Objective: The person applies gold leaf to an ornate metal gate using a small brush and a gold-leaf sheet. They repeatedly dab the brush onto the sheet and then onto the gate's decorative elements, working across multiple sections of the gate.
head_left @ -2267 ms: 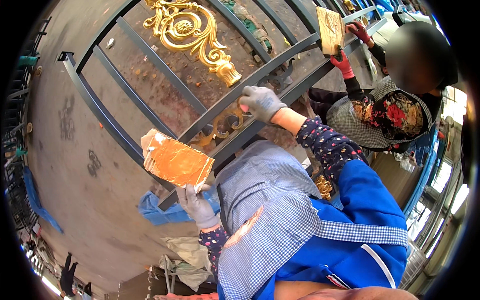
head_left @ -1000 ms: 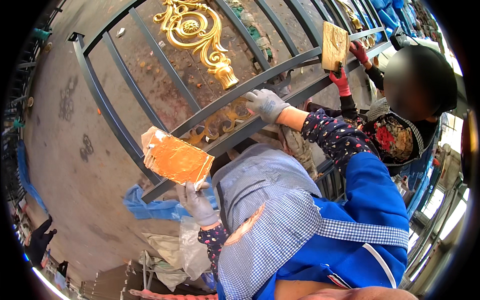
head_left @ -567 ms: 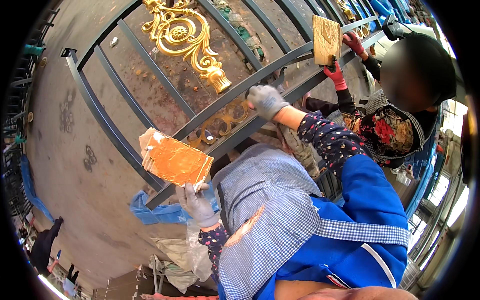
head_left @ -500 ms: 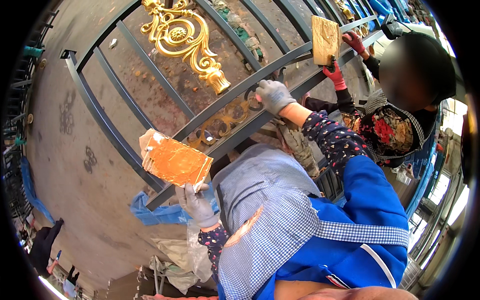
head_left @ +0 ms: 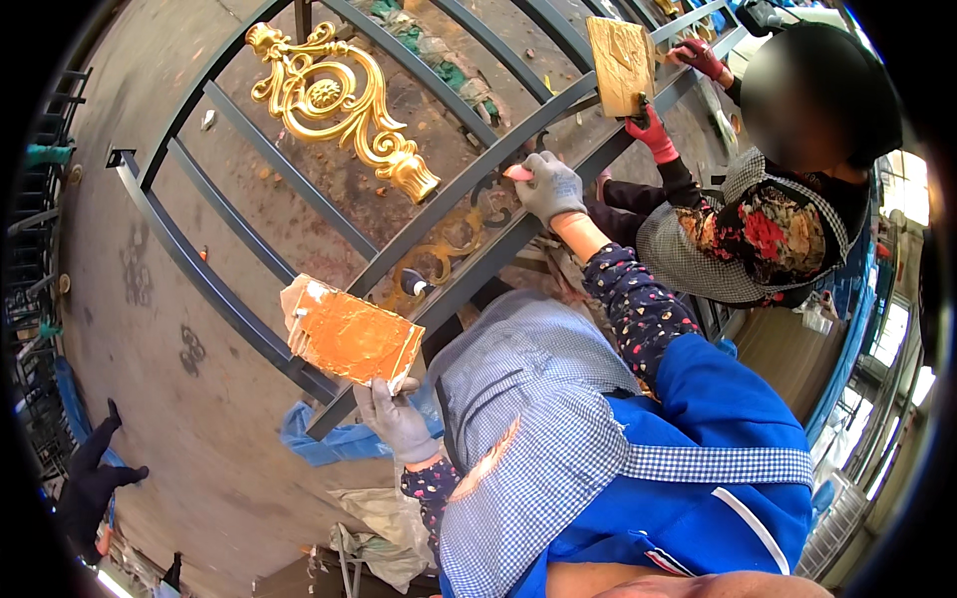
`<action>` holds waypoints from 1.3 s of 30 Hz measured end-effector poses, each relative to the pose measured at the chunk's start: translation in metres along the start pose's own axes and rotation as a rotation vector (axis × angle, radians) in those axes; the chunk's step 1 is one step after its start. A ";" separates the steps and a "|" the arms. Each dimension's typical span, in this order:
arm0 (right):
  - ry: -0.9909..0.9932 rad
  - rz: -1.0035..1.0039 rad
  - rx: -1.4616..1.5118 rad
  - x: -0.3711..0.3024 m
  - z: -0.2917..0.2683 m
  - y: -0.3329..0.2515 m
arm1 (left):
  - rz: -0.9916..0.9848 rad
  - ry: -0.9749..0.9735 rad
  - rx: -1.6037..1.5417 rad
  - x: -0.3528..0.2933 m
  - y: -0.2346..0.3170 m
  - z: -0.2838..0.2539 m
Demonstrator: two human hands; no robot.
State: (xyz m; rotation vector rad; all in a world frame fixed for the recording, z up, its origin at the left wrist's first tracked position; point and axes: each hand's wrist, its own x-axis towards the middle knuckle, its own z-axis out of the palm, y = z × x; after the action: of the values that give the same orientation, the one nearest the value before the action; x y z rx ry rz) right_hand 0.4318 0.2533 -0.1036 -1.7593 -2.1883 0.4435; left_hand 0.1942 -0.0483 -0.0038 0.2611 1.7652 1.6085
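Note:
My left hand [head_left: 397,421], in a grey glove, grips the lower edge of a paint-covered board [head_left: 357,337]. Orange-gold paint coats its top, and its edges look ragged and pale. My right hand [head_left: 550,187], also gloved in grey, is closed at the dark scrollwork [head_left: 488,199] between two parallel rails of a dark metal fence panel [head_left: 449,296]. A small pink bit shows at its fingertips; I cannot make out whether it is a tool or a bare finger. Scrolls left of that hand [head_left: 454,244] are gold. A large ornament [head_left: 334,95] on the bars is bright gold.
At the right, a co-worker [head_left: 788,219] in a dark hat and red gloves holds another gold-smeared board [head_left: 622,68] over the panel. Blue sheeting [head_left: 324,439] lies under the panel's near corner. Another person [head_left: 95,478] is at the far left, near stacked dark metalwork [head_left: 38,289].
The view has shifted slightly, so the panel sits a little differently. My right hand stays at the scrollwork, its pink bit showing more. My left hand still holds the board.

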 end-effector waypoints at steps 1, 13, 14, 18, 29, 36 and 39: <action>0.013 0.012 0.009 0.000 0.002 -0.003 | -0.026 -0.006 -0.006 0.000 -0.003 -0.002; -0.067 -0.309 0.072 -0.024 0.022 -0.053 | -0.016 -0.085 0.013 0.000 0.005 0.004; -0.083 -0.315 0.051 -0.027 0.022 -0.055 | -0.005 -0.087 0.018 -0.001 0.006 0.005; -0.081 -0.268 0.048 -0.029 0.019 -0.053 | -0.009 -0.071 -0.006 -0.005 0.010 0.009; 0.065 0.078 0.029 -0.006 0.023 -0.031 | 0.006 -0.070 -0.045 -0.004 0.001 0.001; 0.019 -0.242 0.084 -0.022 0.025 -0.050 | 0.004 -0.067 -0.028 -0.008 0.006 0.004; 0.015 -0.342 0.068 -0.025 0.026 -0.052 | 0.005 -0.070 0.004 -0.007 0.004 0.005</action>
State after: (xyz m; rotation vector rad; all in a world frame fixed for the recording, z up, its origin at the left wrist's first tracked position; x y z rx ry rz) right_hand 0.3797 0.2171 -0.1065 -1.3122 -2.3699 0.4139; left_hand 0.2012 -0.0484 0.0025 0.3200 1.7153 1.5806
